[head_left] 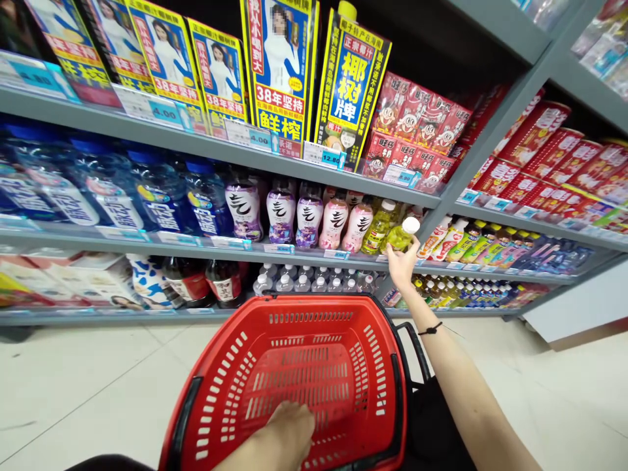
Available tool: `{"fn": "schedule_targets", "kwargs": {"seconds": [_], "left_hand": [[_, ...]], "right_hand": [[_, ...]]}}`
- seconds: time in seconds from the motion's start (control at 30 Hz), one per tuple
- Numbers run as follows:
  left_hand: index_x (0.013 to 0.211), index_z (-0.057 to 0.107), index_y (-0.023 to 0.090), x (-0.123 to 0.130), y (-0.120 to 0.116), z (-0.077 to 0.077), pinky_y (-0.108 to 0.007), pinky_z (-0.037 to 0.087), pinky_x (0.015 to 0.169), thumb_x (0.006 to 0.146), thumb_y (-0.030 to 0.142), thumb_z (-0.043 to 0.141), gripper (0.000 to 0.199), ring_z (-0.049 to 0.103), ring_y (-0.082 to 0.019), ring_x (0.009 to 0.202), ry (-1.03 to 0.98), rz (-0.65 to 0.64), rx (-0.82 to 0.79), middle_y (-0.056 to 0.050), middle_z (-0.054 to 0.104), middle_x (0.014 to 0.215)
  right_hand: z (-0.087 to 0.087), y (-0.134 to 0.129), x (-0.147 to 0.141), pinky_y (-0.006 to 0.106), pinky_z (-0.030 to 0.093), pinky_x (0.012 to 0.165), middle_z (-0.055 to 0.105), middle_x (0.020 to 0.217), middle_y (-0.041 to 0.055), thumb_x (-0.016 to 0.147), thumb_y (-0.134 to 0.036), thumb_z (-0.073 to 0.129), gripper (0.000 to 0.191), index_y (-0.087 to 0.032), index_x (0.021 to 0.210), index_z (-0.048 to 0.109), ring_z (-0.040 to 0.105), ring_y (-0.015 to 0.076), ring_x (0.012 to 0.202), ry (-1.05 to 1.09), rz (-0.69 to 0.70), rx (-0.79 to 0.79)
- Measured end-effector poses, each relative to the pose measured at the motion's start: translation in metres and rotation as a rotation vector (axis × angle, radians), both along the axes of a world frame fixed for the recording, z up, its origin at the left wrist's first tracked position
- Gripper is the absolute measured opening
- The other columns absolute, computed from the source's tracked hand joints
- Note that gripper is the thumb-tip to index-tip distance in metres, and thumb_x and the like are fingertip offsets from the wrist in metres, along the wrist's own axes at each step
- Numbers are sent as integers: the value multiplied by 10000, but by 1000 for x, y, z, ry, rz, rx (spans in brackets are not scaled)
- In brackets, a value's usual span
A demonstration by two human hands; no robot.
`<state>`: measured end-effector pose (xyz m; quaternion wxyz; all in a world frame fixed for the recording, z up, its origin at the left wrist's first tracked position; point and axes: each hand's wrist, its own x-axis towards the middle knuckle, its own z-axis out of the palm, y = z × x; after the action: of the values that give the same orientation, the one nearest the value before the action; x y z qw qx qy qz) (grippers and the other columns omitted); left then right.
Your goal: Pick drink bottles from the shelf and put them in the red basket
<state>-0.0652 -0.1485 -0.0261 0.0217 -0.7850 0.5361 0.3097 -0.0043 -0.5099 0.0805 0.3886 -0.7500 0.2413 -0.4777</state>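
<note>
My right hand [402, 263] reaches to the lower drinks shelf, its fingers wrapped round a bottle of yellow-green drink [400, 239] with a white cap. The bottle leans at the shelf's front edge. Just left of it stands a similar yellow-green bottle [377, 229], then pink and purple-labelled drink bottles [334, 224]. Over the red shopping basket [196, 356] is my left hand [292, 428], back up and curled-looking; blur and angle hide its fingers. The basket's slotted inside shows below the hand.
Blue-capped bottles [203, 206] line the same shelf on the left. Above are yellow and blue drink cartons [350, 91] and red milk packs [417, 127]. A grey upright [485, 124] divides the shelving. Small bottles [318, 282] fill the bottom shelf behind the basket; pale floor tiles [98, 386] lie in front.
</note>
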Motion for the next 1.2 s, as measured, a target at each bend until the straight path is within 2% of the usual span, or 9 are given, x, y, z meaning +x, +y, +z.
{"fn": "schedule_targets", "kwargs": {"seconds": [0.2, 0.33, 0.4, 0.47, 0.6, 0.8, 0.93, 1.1, 1.2], "left_hand": [[1063, 713, 118, 14, -1, 39, -503, 498, 980, 967, 132, 425, 304, 669, -354, 1087, -27, -47, -140, -180, 697, 1101], [896, 629, 173, 40, -15, 61, -393, 482, 821, 1018, 235, 366, 296, 661, -257, 837, 67, 134, -533, -78, 681, 884], [908, 612, 186, 54, -24, 73, -346, 465, 804, 1016, 315, 393, 277, 638, -218, 829, 274, 346, -792, -52, 678, 894], [1057, 626, 190, 67, -32, 85, -353, 464, 943, 1007, 418, 448, 294, 638, -233, 1030, 493, 550, -997, -72, 694, 1093], [1309, 573, 174, 78, -39, 99, -410, 322, 1194, 926, 554, 601, 541, 452, -300, 1408, 881, 630, -1112, -127, 546, 1471], [1321, 522, 142, 61, -33, 102, -330, 545, 847, 795, 469, 810, 683, 659, -305, 1140, 1161, 770, -1112, -186, 651, 1309], [1276, 527, 141, 54, -23, 101, -281, 557, 795, 736, 354, 892, 686, 704, -219, 943, 1026, 920, -1320, -121, 719, 1126], [1204, 532, 145, 59, -7, 102, -291, 565, 851, 815, 332, 851, 537, 697, -188, 959, 902, 927, -1419, -104, 721, 1094], [1204, 513, 171, 62, 3, 106, -282, 568, 848, 830, 267, 838, 505, 706, -187, 980, 940, 852, -1465, -97, 716, 1128]], "right_hand": [[29, 13, -38, 259, 556, 672, 624, 1265, 178, 790, -373, 795, 912, -125, 1512, 297, 658, 123, 649, -227, 81, -31], [38, 55, -68, 236, 521, 709, 686, 964, 71, 730, -317, 899, 733, -99, 1332, 543, 611, 128, 703, -379, 260, 188], [27, 88, -80, 263, 531, 849, 708, 1030, 86, 695, -305, 929, 582, -133, 1173, 646, 659, 174, 898, -377, 451, 439], [9, 125, -90, 312, 549, 864, 722, 1034, 93, 695, -361, 927, 495, -151, 1076, 691, 680, 208, 912, -317, 580, 582], [-25, 188, -104, 370, 546, 901, 729, 1025, 93, 757, -466, 882, 433, -165, 1033, 739, 688, 238, 923, -126, 979, 1025], [-55, 209, -113, 404, 555, 894, 728, 988, 91, 708, -580, 903, 533, -168, 978, 699, 695, 277, 976, 8, 1074, 1244], [-75, 202, -116, 417, 591, 824, 708, 1079, 105, 693, -690, 872, 770, -174, 1192, 593, 706, 273, 948, 197, 1094, 1266], [-83, 209, -119, 293, 605, 590, 669, 1041, 39, 692, -329, 964, 822, -214, 1302, 425, 671, 152, 673, 361, 1262, 1086], [-77, 211, -122, 236, 571, 522, 666, 979, 24, 784, -279, 904, 713, -220, 1276, 391, 641, 124, 625, 303, 1273, 1052]]}}
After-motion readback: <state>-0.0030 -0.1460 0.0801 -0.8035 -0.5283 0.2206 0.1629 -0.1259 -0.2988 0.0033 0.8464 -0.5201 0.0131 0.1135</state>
